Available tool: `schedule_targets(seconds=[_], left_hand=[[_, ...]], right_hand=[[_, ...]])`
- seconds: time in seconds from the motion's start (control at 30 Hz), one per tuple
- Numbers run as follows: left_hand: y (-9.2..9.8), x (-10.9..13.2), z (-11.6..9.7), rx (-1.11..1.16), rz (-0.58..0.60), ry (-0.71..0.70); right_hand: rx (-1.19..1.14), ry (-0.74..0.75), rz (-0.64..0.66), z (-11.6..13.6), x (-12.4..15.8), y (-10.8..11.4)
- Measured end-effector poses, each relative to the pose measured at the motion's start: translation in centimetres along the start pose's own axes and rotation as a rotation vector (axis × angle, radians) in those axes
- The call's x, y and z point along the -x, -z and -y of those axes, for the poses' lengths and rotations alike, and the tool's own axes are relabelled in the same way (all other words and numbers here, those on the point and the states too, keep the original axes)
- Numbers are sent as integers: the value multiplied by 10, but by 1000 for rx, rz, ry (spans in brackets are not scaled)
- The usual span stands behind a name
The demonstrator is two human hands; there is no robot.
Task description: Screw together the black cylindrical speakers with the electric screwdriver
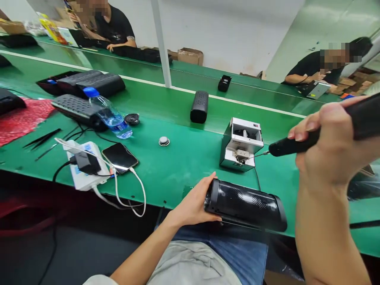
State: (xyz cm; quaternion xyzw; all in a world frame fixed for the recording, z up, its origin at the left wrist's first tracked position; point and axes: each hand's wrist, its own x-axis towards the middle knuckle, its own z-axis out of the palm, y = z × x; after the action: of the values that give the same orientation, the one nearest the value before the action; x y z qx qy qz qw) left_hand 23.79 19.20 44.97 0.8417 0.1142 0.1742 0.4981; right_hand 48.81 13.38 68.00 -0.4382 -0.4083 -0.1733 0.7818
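Left hand (194,206) is wrapped around the end of the black cylindrical speaker (245,204) at the bench edge, right hand (329,148) gripping the electric screwdriver (323,132), bit at the screw feeder (241,143), so fastening looks barely underway

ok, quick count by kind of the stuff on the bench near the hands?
Black speaker shell in left hand: 1
Electric screwdriver in right hand: 1
Screw feeder box: 1
Upright black speaker: 1
Phone: 1
Water bottle: 1
Total: 6
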Motion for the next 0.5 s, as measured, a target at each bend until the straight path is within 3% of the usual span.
schedule_targets(seconds=[0.07, 0.23, 0.5], left_hand=[[0, 0, 1, 8, 5, -5], [1, -2, 2, 26, -2, 13], [0, -3, 3, 9, -4, -19]], right_hand=[[29, 39, 36, -13, 2, -8], [99, -30, 58, -34, 0, -11], [76, -73, 86, -38, 0, -12]])
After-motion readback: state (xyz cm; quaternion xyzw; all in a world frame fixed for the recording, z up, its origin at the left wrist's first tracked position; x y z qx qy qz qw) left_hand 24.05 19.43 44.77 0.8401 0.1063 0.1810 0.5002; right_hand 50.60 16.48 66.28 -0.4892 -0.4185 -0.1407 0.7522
